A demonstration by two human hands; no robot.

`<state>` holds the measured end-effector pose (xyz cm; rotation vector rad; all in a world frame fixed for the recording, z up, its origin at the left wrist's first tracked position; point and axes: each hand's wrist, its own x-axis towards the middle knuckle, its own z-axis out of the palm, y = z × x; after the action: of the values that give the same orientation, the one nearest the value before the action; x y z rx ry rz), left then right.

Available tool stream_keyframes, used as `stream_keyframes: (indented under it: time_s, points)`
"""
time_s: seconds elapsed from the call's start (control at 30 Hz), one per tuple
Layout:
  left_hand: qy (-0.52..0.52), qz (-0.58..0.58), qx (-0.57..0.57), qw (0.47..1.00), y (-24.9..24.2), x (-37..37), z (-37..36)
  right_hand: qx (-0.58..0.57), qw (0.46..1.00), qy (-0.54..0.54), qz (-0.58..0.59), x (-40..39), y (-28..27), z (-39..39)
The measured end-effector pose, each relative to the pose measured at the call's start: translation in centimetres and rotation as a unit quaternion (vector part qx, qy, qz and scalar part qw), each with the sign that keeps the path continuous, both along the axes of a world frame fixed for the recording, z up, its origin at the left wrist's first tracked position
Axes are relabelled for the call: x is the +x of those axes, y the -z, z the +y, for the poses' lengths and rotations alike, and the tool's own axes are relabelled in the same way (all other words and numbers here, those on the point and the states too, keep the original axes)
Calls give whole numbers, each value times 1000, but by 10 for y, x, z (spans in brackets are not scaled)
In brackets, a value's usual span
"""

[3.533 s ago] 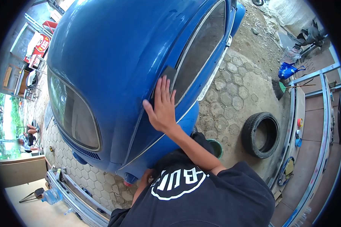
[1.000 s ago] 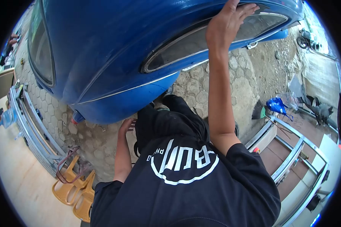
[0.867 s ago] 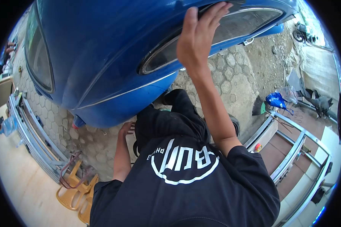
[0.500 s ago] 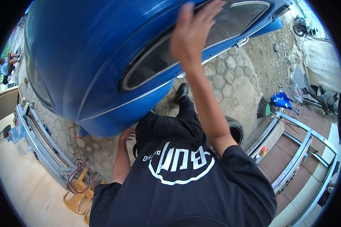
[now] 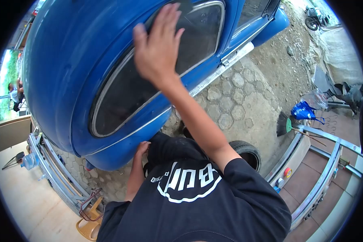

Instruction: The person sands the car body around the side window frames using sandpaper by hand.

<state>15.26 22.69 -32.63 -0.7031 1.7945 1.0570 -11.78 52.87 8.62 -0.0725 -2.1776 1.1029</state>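
Observation:
A blue car (image 5: 54,76) with rounded bodywork fills the upper left, its dark rear side window (image 5: 121,94) framed by bright trim. My right hand (image 5: 159,50) lies over the upper edge of that window, fingers spread and stretched forward. Beneath its fingers a dark flat sheet (image 5: 185,5) shows at the edges, pressed against the car; its material is unclear. Low beside the rear fender (image 5: 121,157), my left hand (image 5: 142,147) rests near my dark trouser leg. Its fingers are partly visible, stretched out, and nothing shows in them.
A tyre (image 5: 246,153) lies by my right side. Metal frames (image 5: 316,181) stand on the tiles to the right, and another metal frame (image 5: 58,173) is at left. A broom (image 5: 284,124) and blue bag (image 5: 303,110) lie beyond. A person (image 5: 16,94) sits far left.
My right hand has slid left and slightly down along the window's upper edge. The view has shifted, showing more of the car's side and running board. My left hand stays low by the fender.

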Motion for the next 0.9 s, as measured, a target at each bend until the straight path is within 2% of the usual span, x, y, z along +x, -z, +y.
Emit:
stream_keyframes:
  time_s: [0.03, 0.07, 0.17, 0.27, 0.3, 0.4, 0.5, 0.63, 0.73, 0.9]
  points:
    - [1, 24, -2, 1000, -13, -8, 14, -40, 999, 20, 18, -19, -12, 20]
    - [-40, 27, -10, 999, -31, -9, 25, -10, 994, 108, 24, -33, -25, 36]
    - [-71, 92, 40, 992, -21, 10, 22, -60, 997, 24, 44, -26, -12, 27]
    - [-32, 95, 15, 995, 5, 42, 4, 8, 999, -44, -8, 12, 2, 2]
    - [-16, 88, 6, 996, 10, 53, -3, 41, 998, -47, -29, 14, 3, 3]
    - [-6, 25, -2, 1000, 12, 71, -13, 7, 999, 2, -37, -12, -14, 31]
    - [-15, -26, 9, 999, 16, 78, -20, -69, 997, 21, -9, -22, -25, 25]
    - [-61, -70, 43, 995, 25, 62, -24, -4, 997, -73, -20, 32, -11, -46]
    - [-147, -85, 84, 982, 21, 38, -22, 73, 994, -44, -70, 34, -8, -52]
    - [-137, 52, 31, 989, 3, -4, -11, -21, 999, 0, -46, 13, -22, -40]
